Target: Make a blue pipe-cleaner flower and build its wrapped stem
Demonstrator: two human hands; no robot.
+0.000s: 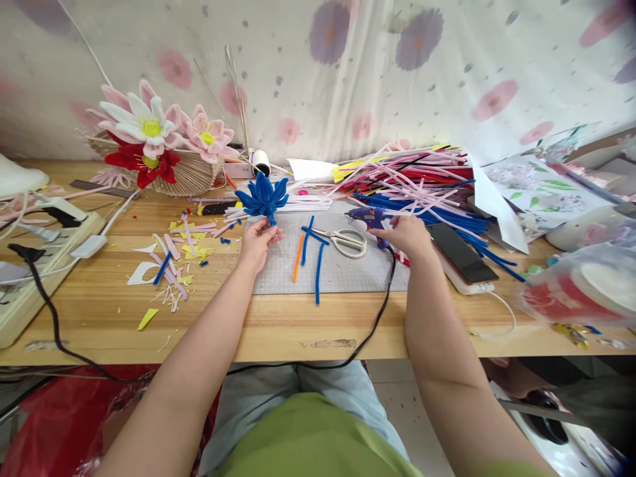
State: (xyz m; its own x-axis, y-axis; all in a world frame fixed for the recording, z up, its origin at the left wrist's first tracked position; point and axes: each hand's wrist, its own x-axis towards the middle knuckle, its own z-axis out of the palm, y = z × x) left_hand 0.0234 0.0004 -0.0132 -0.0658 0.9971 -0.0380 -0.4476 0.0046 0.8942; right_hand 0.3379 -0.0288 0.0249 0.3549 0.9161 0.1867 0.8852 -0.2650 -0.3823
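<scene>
My left hand (pixel 257 241) holds a blue pipe-cleaner flower (pixel 262 196) upright by its thin stem, above the left end of a grey cutting mat (pixel 342 273). My right hand (pixel 408 235) grips the handle of a blue hot glue gun (pixel 368 216) at the mat's far right corner; its black cord (pixel 378 311) runs off the table's front edge. White-handled scissors (pixel 348 241) lie on the mat between my hands, beside loose blue pipe-cleaner pieces (pixel 318 271) and an orange piece (pixel 297 257).
A heap of pink, red and blue pipe cleaners (pixel 422 182) fills the back right. A phone (pixel 461 254) lies right of my right hand. Finished pink, white and red flowers (pixel 149 142) sit in a basket at back left. Scraps (pixel 173 255) litter the wood; a power strip (pixel 37 258) lies far left.
</scene>
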